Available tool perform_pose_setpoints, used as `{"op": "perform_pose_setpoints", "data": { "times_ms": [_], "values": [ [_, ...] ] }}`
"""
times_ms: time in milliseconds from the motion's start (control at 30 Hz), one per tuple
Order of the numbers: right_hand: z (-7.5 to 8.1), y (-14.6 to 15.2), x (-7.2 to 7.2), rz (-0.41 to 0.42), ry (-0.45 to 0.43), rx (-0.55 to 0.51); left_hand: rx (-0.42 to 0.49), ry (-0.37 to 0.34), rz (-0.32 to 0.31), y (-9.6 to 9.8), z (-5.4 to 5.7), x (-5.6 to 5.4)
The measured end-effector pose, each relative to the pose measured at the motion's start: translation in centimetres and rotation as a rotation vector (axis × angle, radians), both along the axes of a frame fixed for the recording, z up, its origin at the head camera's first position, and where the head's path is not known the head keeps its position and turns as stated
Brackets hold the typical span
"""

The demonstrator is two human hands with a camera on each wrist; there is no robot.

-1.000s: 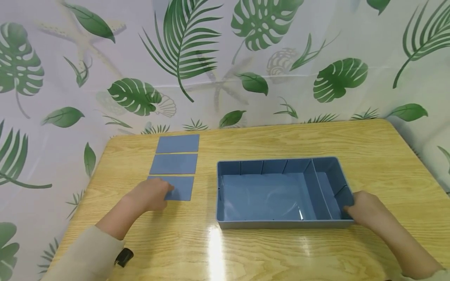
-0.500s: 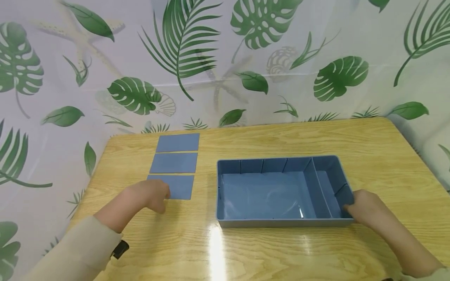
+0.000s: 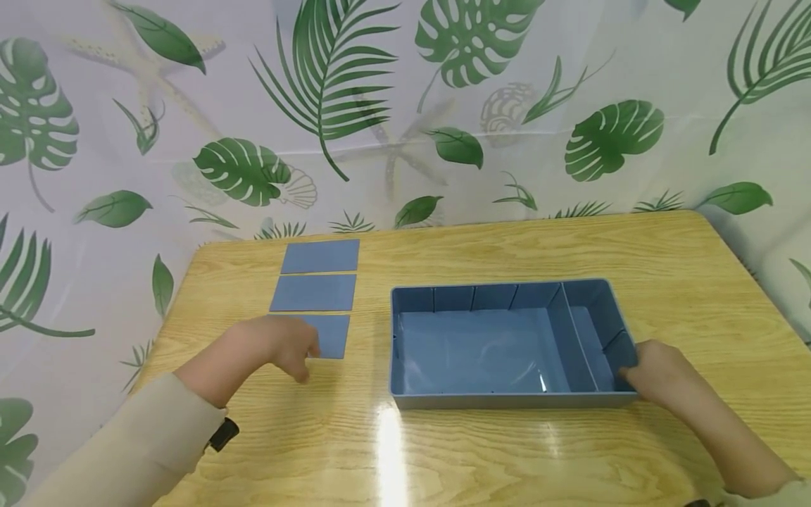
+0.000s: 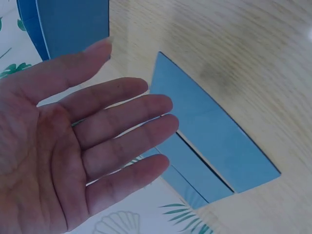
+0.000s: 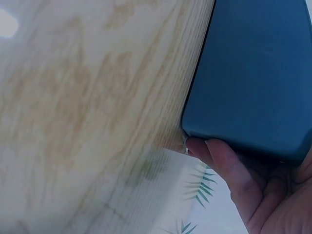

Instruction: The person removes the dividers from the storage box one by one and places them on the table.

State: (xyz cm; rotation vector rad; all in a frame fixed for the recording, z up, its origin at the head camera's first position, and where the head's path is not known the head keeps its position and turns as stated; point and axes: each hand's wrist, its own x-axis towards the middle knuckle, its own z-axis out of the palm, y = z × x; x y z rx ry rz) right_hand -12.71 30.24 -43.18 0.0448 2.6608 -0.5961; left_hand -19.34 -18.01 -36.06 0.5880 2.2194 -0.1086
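My left hand (image 3: pixel 284 341) hovers over the nearest of three flat blue panels (image 3: pixel 331 336), partly covering it. In the left wrist view its fingers (image 4: pixel 129 114) are stretched out, the palm bare. The other two panels, a middle one (image 3: pixel 315 293) and a far one (image 3: pixel 321 256), lie in a row behind. To the right, my right hand (image 3: pixel 662 377) grips the right wall of a blue plastic box (image 3: pixel 507 403) near its front corner, thumb over the rim. From the right wrist, fingers show curled against the outside of the box.
A divider (image 3: pixel 573 338) splits the box into a large left compartment and a narrow right one. Everything stands on a wood-grain table (image 3: pixel 304 451). Behind it hangs a leaf-patterned cloth (image 3: pixel 380 105).
My left hand has shifted slightly over the near panel, first back, then right again, and its fingers have loosened. The right hand and the box stay put.
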Motion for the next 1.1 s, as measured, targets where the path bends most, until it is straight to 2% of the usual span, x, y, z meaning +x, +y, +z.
{"op": "perform_pose_setpoints", "data": {
  "times_ms": [133,333,500,800,1100],
  "values": [
    [0.0,0.0,0.0,-0.01,-0.004,-0.002,-0.011,-0.005,-0.023,1.0,0.6,0.0],
    [-0.1,0.0,0.1,-0.006,0.014,-0.011,-0.018,0.029,-0.088,2.2,1.6,0.3],
    [-0.2,0.0,0.2,-0.003,0.028,-0.003,-0.036,0.034,-0.098,2.8,1.9,0.7],
    [-0.2,0.0,0.1,0.002,0.038,0.003,-0.054,0.061,-0.189,5.2,2.7,0.8],
    [-0.1,0.0,0.1,-0.002,0.036,-0.006,-0.079,0.098,-0.22,7.3,3.3,0.8]
  ]
}}
